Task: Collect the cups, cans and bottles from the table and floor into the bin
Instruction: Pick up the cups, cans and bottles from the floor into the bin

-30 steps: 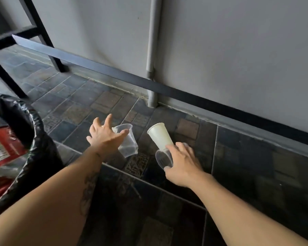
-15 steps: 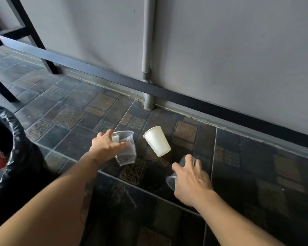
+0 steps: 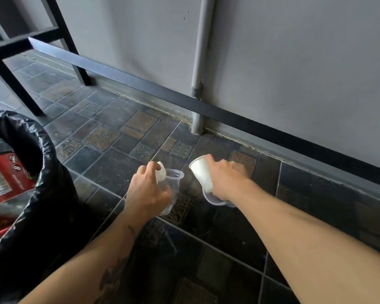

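Observation:
Over the dark tiled floor, my left hand (image 3: 147, 189) grips a clear plastic cup (image 3: 173, 178) with a small white piece at its rim. To the right, my right hand (image 3: 225, 179) holds a white paper cup (image 3: 200, 170), tilted with its mouth up and left. A second clear plastic cup (image 3: 213, 197) sits under the same hand, around the white cup's base. The bin (image 3: 37, 172), lined with a black bag, stands at the left edge, apart from both hands. Inside it lie a red packet (image 3: 2, 174) and other rubbish.
A grey wall with a black skirting strip (image 3: 250, 119) runs across the back. A grey pipe (image 3: 198, 84) comes down the wall to the floor just behind the cups. Black metal furniture legs (image 3: 72, 51) stand at the upper left.
My right hand moved up from the clear cup on the floor and closed on the white paper cup, with the clear cup now beneath it. My left hand keeps its clear cup. The view shifted right.

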The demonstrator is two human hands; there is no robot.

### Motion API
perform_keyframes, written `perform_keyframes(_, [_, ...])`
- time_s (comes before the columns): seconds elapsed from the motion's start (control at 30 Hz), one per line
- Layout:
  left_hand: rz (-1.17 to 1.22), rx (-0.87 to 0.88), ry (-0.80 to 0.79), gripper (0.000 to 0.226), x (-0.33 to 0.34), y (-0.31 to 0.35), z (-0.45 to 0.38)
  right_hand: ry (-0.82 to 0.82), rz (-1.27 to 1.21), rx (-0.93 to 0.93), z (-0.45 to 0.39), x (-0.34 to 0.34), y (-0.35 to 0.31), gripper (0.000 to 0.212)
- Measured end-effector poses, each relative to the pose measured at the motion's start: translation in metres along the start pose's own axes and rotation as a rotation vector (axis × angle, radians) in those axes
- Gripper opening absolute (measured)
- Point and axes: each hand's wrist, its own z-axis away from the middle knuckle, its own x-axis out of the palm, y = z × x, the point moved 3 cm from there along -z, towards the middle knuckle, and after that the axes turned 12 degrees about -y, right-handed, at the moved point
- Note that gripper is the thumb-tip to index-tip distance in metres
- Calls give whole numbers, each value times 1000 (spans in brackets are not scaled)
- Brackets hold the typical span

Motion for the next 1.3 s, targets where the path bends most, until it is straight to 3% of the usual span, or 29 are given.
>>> perform_keyframes(0.07, [-28, -16, 6, 45, -5, -2, 11, -13, 60, -7, -14, -9, -11, 100])
perform_keyframes(0.17, [-38, -36, 0, 43, -12, -9, 29, -92, 55, 0, -31, -12, -23, 107])
perform_keyframes(0.3, [-90, 21, -22, 42, -15, -14, 48, -135, -42, 25, -32, -10, -25, 88])
perform_keyframes(0.43, [-41, 14, 5, 44, -19, -15, 52, -83, -108, -31, -15, -12, -25, 59])
perform_keyframes(0.67, [48, 81, 53, 47, -29, 5, 57, 56, -212, -84, 36, 0, -14, 35])
perform_keyframes(0.9, [130, 182, 86, 47, -66, 34, 70, 180, -255, -143, 80, -19, 3, 38])
perform_keyframes(1.1, [179, 273, 78, 52, -139, 84, 99, 334, -240, -242, 123, -88, -3, 28])
perform_keyframes(1.3, [232, 234, 211, 52, -229, 83, 140, 452, -325, -414, 162, -164, -51, 15])
